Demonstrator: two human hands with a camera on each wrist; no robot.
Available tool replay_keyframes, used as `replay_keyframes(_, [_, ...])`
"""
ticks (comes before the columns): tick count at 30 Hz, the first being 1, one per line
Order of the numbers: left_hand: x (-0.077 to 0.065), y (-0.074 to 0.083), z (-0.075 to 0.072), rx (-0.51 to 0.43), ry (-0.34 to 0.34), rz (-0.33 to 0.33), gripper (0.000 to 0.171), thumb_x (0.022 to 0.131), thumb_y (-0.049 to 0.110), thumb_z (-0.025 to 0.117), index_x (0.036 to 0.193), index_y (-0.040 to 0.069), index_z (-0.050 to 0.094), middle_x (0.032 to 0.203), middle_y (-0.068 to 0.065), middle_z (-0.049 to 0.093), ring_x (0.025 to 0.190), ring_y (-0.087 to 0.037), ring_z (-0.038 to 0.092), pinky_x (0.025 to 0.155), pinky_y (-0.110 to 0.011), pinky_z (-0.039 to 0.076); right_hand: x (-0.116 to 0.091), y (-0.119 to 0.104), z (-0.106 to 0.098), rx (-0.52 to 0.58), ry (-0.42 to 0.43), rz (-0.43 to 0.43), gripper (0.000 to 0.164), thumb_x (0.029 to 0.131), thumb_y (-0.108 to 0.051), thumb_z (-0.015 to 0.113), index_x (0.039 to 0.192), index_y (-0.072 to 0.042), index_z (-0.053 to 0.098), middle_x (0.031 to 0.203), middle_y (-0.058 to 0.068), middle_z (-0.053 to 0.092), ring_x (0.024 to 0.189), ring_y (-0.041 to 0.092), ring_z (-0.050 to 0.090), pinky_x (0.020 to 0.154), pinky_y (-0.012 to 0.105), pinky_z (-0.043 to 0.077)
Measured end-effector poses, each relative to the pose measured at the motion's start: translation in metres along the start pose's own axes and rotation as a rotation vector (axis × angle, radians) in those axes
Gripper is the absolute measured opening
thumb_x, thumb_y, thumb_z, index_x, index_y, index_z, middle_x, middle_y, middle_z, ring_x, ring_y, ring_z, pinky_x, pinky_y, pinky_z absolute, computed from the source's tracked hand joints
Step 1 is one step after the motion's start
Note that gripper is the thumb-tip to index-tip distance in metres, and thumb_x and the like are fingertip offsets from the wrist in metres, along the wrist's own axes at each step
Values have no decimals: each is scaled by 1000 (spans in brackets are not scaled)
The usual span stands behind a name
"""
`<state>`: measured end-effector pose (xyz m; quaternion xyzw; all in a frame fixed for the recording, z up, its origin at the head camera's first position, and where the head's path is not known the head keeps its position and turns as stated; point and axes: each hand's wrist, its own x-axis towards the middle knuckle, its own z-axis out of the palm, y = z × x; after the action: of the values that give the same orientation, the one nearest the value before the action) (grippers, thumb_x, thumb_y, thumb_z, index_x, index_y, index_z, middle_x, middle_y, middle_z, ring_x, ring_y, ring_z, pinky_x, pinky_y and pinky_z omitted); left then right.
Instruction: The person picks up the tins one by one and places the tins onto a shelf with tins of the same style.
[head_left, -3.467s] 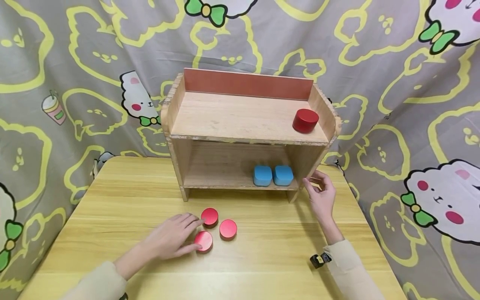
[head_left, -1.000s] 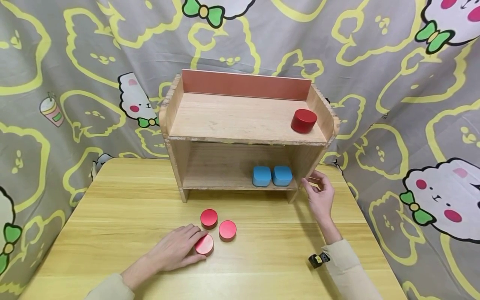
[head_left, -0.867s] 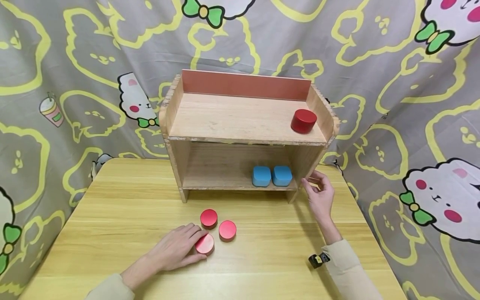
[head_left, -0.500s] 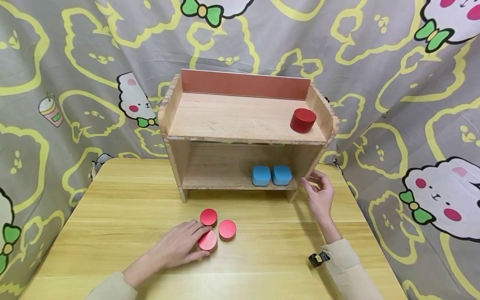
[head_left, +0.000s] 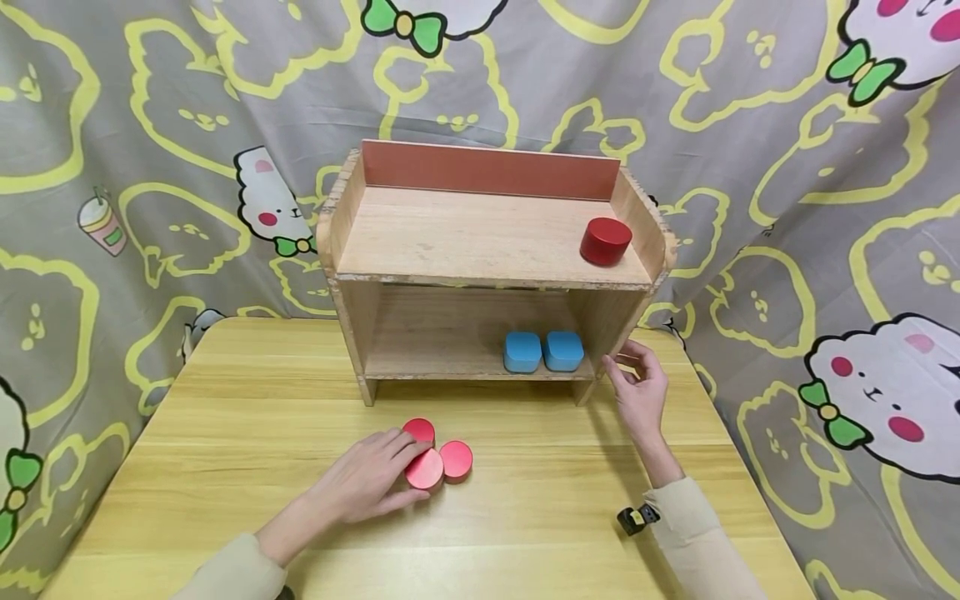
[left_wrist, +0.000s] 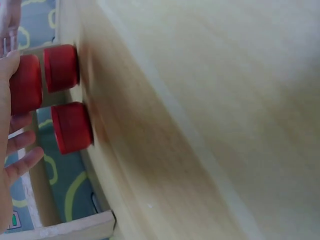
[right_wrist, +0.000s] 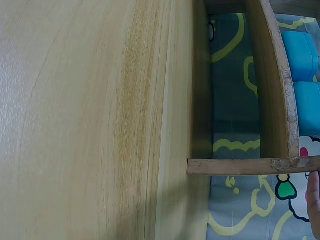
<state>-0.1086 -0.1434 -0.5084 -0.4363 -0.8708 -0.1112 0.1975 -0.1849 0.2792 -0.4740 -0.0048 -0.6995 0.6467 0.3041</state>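
Note:
My left hand [head_left: 375, 475] grips a red round block [head_left: 424, 470] between thumb and fingers. In the left wrist view this held block [left_wrist: 27, 84] is off the tabletop, while two more red blocks [left_wrist: 71, 127] stand on it. In the head view those two, a far block [head_left: 418, 430] and a right block [head_left: 456, 461], lie just beyond it. My right hand [head_left: 641, 390] is at the right side of a wooden shelf [head_left: 480, 279], its fingertips against the side panel. One fingertip [right_wrist: 313, 197] shows at the panel in the right wrist view.
On the shelf's upper board, a larger dark red cylinder [head_left: 605, 241] stands at the right. Two blue rounded blocks [head_left: 542, 352] sit side by side on the lower board. The wooden table [head_left: 510, 533] extends in front, and a patterned curtain [head_left: 225, 108] hangs behind.
My left hand has taken hold of the nearest red block, drawn it slightly closer, then moved it right and forward beside the other two. The right hand has stayed at the shelf.

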Motion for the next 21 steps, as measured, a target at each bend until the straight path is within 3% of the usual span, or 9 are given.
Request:
replay_keyframes(7, [8,2,-3,8,-11,11,62,84,54,84,128,12,68,114,3,71,108,-16,68,91,-34,62,0,0,0,-6,4,13,35,90,12,73,124,13,63,103,-12,70,90,1,68,72,9,56])
replay_keyframes(15, [19,0,-7,12,10,21,64,84,54,83,130,11,68,115,2,71,105,-13,66,87,-30,62,-7,-23,5,-5,-3,11,36,91,14,71,124,19,60,105,-11,69,91,2,68,74,9,56])
replay_keyframes(21, [31,-2,-17,10,23,24,66,88,57,79,132,9,68,114,1,71,103,-13,66,86,-29,61,-8,-27,6,-3,-5,10,36,91,14,71,125,19,60,104,-10,69,91,3,68,73,9,56])
